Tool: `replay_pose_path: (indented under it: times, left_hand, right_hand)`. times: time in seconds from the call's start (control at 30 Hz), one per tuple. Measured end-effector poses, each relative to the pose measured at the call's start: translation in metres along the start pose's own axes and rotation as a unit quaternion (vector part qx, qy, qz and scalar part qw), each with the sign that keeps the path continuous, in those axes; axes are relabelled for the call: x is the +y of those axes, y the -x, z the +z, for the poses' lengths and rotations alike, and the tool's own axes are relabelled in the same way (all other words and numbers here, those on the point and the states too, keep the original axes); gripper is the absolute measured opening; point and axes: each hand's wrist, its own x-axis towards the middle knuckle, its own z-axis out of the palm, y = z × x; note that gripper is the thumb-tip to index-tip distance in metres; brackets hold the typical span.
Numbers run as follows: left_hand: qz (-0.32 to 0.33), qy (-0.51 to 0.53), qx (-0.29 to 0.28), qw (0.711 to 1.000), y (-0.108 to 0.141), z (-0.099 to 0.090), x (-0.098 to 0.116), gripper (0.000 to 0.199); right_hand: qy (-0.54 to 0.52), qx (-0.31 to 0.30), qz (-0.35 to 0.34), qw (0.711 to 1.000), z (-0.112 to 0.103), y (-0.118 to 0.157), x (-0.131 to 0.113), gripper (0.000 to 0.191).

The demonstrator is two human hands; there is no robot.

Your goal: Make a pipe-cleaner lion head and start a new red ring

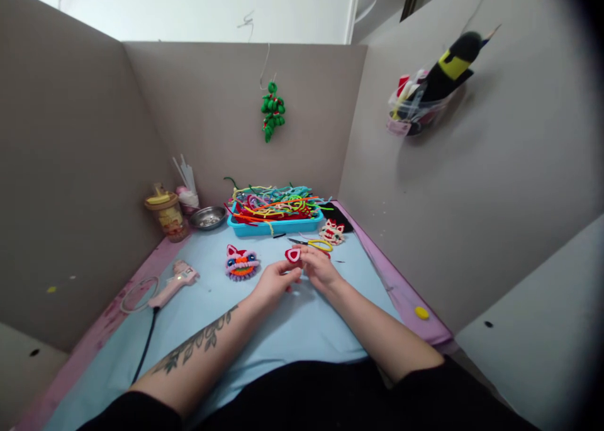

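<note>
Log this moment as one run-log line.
left hand: holding red-and-pink piece | right hand: same piece | yellow-handled scissors: just beyond hands | glue gun: on blue cloth, left

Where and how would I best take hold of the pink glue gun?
I'd take the glue gun by its slim grip, the near end where the black cord leaves. Come down from above, fingers across it: it lies on its side on the blue cloth. Avoid the bulkier far end, which might be hot.
</note>
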Motion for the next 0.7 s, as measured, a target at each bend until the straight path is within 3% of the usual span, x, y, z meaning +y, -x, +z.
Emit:
replay_pose_path:
  times: [0.13, 0.23, 0.37, 0.47, 0.6, 0.67, 0.7]
  left_hand:
    - [-0.042, 0.056, 0.011, 0.997, 0.005, -0.005, 0.002, 0.039]
    - [-0.049, 0.078, 0.035, 0.995, 0.01, -0.025, 0.008, 0.038]
    - [0.01, 0.103, 0.136, 0.985, 0.014, -0.08, 0.032, 0.037]
    - [0.098, 0.084, 0.263, 0.956, 0.018, -0.135, 0.057, 0.032]
    - [0.214, -0.109, 0.42, 0.875, 0.028, -0.201, 0.08, 0.025]
    - [0.155, -0.331, 0.447, 0.817, 0.034, -0.223, 0.085, 0.024]
    - [0.1, -0.44, 0.411, 0.792, 0.036, -0.23, 0.086, 0.023]
  right_hand:
    - [0.002, 0.023, -0.012, 1.0, -0.001, -0.001, 0.0, 0.008]
    - [0.0, 0.043, -0.009, 0.999, -0.002, -0.001, 0.0, 0.008]
    - [-0.008, 0.055, -0.006, 0.998, -0.005, -0.002, -0.001, 0.009]
    - [-0.01, 0.059, -0.004, 0.998, -0.006, -0.003, -0.002, 0.01]
    - [-0.004, 0.055, -0.006, 0.998, -0.006, -0.002, -0.003, 0.01]
    - [-0.003, 0.054, -0.006, 0.999, -0.006, -0.002, -0.002, 0.01]
    - [-0.004, 0.054, -0.004, 0.999, -0.006, -0.002, -0.002, 0.01]
